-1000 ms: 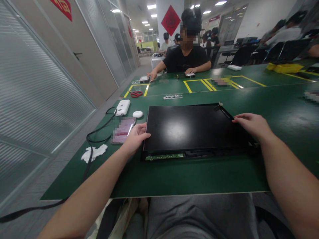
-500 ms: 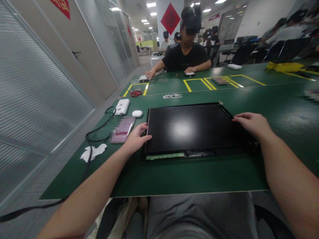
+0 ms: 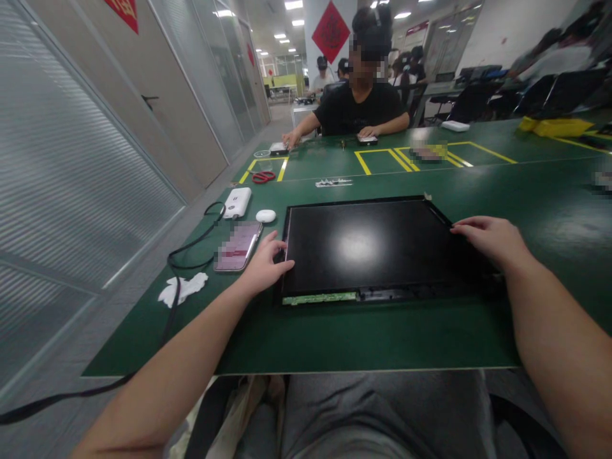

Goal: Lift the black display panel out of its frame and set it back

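A flat black screen panel (image 3: 368,245) lies on the green table (image 3: 335,331), with a green circuit strip (image 3: 319,298) showing along its near edge. My left hand (image 3: 266,262) grips the panel's left edge, thumb on top and fingers curled at the side. My right hand (image 3: 490,239) rests on the right edge, fingers closed along the frame.
Left of the panel lie a phone (image 3: 238,246), a white power bank (image 3: 236,203) with a black cable (image 3: 184,261), a white earbud case (image 3: 266,215) and a crumpled tissue (image 3: 183,289). Red scissors (image 3: 262,177) sit farther back. A person in black (image 3: 361,105) works opposite.
The panel has settled slightly lower and flatter on the table. Both hands stay on its edges, the left thumb now a little further over the panel.
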